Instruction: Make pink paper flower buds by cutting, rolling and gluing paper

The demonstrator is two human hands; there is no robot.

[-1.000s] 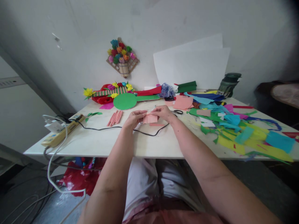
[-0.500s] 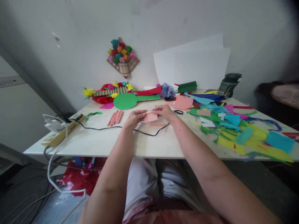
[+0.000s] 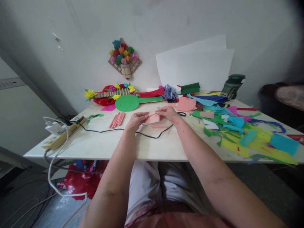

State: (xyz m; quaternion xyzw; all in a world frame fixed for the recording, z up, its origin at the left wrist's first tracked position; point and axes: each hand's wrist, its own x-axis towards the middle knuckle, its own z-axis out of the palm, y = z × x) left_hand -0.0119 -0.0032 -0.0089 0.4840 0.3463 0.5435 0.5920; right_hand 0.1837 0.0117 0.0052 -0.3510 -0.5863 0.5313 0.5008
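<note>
Between them, my left hand [image 3: 138,119] and my right hand [image 3: 168,114] pinch the top edge of a small pink piece of crepe paper [image 3: 153,118], held just above the table. Its top edge looks rolled or folded, and the fingertips hide its corners. Under the hands, a thin pink strip [image 3: 159,127] lies on the tabletop. Several rolled pink paper tubes [image 3: 117,120] are grouped left of my left hand. Black-handled scissors [image 3: 181,114] lie just beyond my right wrist, partly hidden.
A black cord [image 3: 152,136] crosses the white table [image 3: 161,150] below my hands. At left sits a yellow power strip [image 3: 57,137]. Coloured paper scraps [image 3: 251,139] spread over the right side. A green paper-covered disc [image 3: 127,103] and a dark bottle [image 3: 232,87] stand farther back.
Hardly anything differs. Both hands keep their hold on the pink paper, with only slight finger movement and a small tilt of the sheet.
</note>
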